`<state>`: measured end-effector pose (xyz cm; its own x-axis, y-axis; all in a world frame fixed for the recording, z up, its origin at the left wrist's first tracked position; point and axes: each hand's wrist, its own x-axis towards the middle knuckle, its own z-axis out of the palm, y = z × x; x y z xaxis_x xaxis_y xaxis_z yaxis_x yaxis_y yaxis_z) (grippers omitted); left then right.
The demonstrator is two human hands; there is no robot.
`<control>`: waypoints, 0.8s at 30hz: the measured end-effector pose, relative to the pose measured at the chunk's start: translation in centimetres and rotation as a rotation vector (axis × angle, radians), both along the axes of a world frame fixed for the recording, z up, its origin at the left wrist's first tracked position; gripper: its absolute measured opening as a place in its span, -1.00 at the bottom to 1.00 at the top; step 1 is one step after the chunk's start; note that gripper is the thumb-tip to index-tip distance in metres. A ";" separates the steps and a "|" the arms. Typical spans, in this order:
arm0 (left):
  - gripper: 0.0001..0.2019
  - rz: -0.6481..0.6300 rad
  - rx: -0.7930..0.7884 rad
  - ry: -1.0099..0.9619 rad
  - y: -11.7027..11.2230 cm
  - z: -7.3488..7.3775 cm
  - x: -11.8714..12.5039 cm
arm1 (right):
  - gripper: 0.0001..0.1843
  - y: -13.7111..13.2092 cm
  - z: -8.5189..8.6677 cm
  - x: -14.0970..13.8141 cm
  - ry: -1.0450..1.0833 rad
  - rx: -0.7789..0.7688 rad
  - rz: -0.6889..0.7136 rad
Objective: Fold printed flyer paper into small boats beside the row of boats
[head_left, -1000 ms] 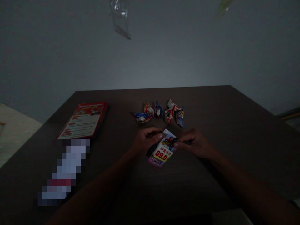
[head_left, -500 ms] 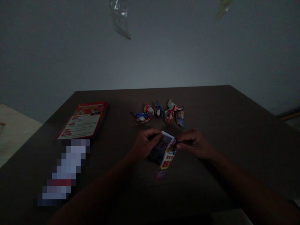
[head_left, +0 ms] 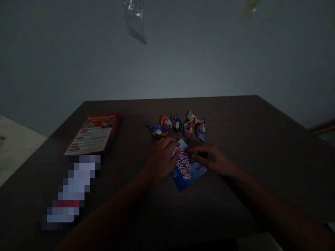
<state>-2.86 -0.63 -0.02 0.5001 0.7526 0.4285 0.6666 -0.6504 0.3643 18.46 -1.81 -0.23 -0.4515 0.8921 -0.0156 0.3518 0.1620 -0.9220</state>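
A blue printed paper leaflet (head_left: pixel 186 179) with large white and red lettering lies turned like a diamond near the middle of the table. My left hand (head_left: pixel 161 157) covers its left corner, fingers curled over the edge and thumb on the printed face. At its upper right side, my right hand (head_left: pixel 209 158) pinches the paper between thumb and forefinger. Just beyond my hands stand several small folded paper shapes, among them a blue one (head_left: pixel 177 122), a red and white one (head_left: pixel 190 128) and a blue one at the right (head_left: pixel 201 130).
To the left lies a stack of red and white printed leaflets (head_left: pixel 91 136). A blurred-out pale object (head_left: pixel 75 188) sits in front of it. The dark table (head_left: pixel 248 122) meets a grey wall, where a clear plastic bag (head_left: pixel 135 21) hangs.
The leaflet, earlier half folded with its dark side and a price panel showing, now lies flatter with its blue lettered face up. Both hands have shifted slightly, the right one leftward.
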 end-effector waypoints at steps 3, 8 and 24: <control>-0.80 -0.076 -0.023 0.136 -0.6 -0.1 0.3 | -0.67 0.1 0.2 0.4 -0.111 0.083 0.005; -0.79 -0.104 -0.032 0.276 -1.5 0.0 0.7 | -0.77 0.5 0.3 1.3 -0.331 0.338 -0.010; -0.78 -0.151 -0.071 0.383 -2.1 -0.1 1.3 | -0.90 0.7 -1.1 0.3 -0.253 0.463 0.060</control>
